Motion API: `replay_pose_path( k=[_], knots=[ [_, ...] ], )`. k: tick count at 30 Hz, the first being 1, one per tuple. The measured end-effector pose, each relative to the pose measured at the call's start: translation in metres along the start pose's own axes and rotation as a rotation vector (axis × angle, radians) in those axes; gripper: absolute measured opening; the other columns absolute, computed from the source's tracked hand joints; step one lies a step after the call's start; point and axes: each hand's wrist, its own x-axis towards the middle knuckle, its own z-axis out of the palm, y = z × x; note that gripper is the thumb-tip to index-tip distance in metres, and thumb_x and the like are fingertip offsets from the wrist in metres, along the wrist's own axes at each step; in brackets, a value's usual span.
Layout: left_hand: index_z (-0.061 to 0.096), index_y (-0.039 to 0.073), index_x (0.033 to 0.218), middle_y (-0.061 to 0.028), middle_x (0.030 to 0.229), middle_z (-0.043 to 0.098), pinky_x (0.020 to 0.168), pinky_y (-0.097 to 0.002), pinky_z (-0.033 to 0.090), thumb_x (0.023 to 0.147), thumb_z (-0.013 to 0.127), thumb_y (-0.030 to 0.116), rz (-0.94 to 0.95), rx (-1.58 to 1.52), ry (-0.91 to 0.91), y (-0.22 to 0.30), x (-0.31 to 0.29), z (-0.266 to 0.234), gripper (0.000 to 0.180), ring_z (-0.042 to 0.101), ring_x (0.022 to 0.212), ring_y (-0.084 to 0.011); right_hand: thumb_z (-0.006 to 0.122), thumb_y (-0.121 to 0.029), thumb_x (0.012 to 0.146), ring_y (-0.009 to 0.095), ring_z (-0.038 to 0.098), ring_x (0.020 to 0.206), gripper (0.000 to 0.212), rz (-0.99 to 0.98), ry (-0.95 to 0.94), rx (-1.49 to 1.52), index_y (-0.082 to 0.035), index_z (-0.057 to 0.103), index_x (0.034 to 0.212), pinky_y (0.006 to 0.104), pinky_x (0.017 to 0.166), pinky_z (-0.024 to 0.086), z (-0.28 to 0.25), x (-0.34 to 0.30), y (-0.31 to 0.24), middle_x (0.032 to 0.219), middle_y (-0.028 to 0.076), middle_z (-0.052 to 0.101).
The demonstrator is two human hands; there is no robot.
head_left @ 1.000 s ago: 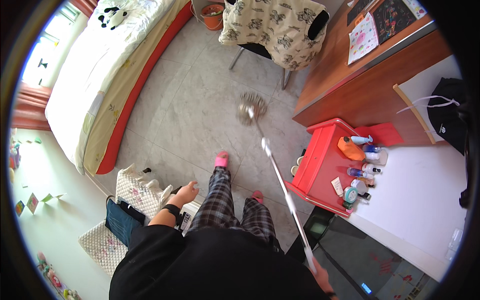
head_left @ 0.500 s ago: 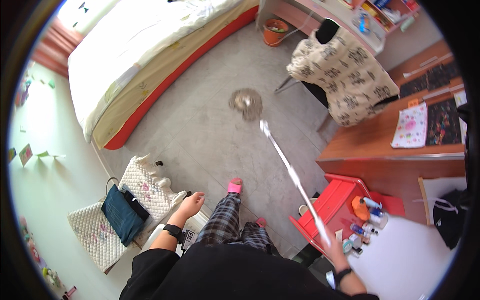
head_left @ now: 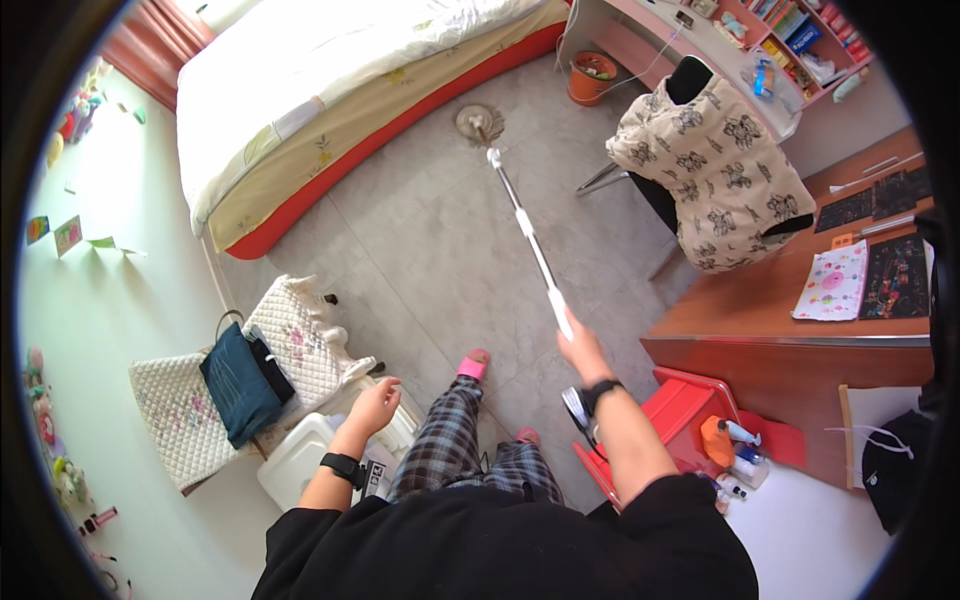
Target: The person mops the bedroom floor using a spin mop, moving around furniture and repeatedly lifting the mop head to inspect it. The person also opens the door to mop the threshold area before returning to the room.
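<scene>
My right hand grips the near end of a long white mop handle. The handle runs away from me across the grey tiled floor. Its round mop head rests on the tiles just in front of the bed's red base. My left hand hangs free at my side with loose fingers, above a white plastic box. It holds nothing. I wear plaid trousers and pink slippers.
A chair draped with a patterned cover stands right of the mop. A wooden desk and a red tray of bottles lie at my right. Quilted white cushions with a dark blue bag sit at my left. An orange bin stands beyond.
The mop head has slid away from me toward the bed's edge. My right arm has stretched forward along the handle. The view has swung, so the bed and chair now sit higher and closer.
</scene>
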Motion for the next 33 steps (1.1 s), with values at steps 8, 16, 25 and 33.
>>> replay_pose_path(
  k=[8,16,25,33],
  knots=[
    [0.055,0.007,0.111,-0.0151,0.095,0.064,0.078,-0.0375,0.048,0.085,0.050,0.023,-0.007,0.071,-0.190,0.007,-0.030,0.066,0.031,0.062,0.088,-0.0312,0.056,-0.026,0.079,0.040,0.058,0.058,0.062,0.103,-0.163,-0.396,-0.032,0.031,0.136,0.0506,0.057,0.047,-0.112,-0.399,0.196,0.062,0.019,0.057],
    [0.057,0.006,0.107,-0.0162,0.084,0.064,0.075,-0.0409,0.047,0.082,0.050,0.022,0.071,0.071,-0.273,0.018,-0.004,0.082,0.030,0.061,0.083,-0.0339,0.061,-0.026,0.080,0.024,0.061,0.066,0.043,0.586,-0.437,-0.399,-0.012,0.051,0.120,0.0364,0.059,0.048,-0.211,-0.577,0.171,0.076,0.014,0.064],
    [0.057,0.005,0.105,-0.0174,0.086,0.064,0.076,-0.0411,0.047,0.082,0.049,0.021,0.015,-0.004,-0.092,-0.015,0.014,0.026,0.028,0.060,0.085,-0.0337,0.068,-0.032,0.073,0.034,0.061,0.062,0.050,-0.256,0.078,-0.252,-0.023,0.055,0.120,0.0426,0.054,0.047,-0.185,-0.240,0.149,0.067,0.016,0.061],
    [0.057,0.004,0.103,-0.0193,0.088,0.063,0.077,-0.0423,0.046,0.083,0.048,0.021,-0.044,0.063,-0.065,-0.026,-0.010,0.010,0.028,0.059,0.087,-0.0352,0.061,-0.024,0.074,0.040,0.059,0.086,0.057,-0.256,-0.148,-0.013,-0.016,0.045,0.128,0.0446,0.076,0.049,0.005,-0.009,-0.106,0.090,0.024,0.061]
  ],
)
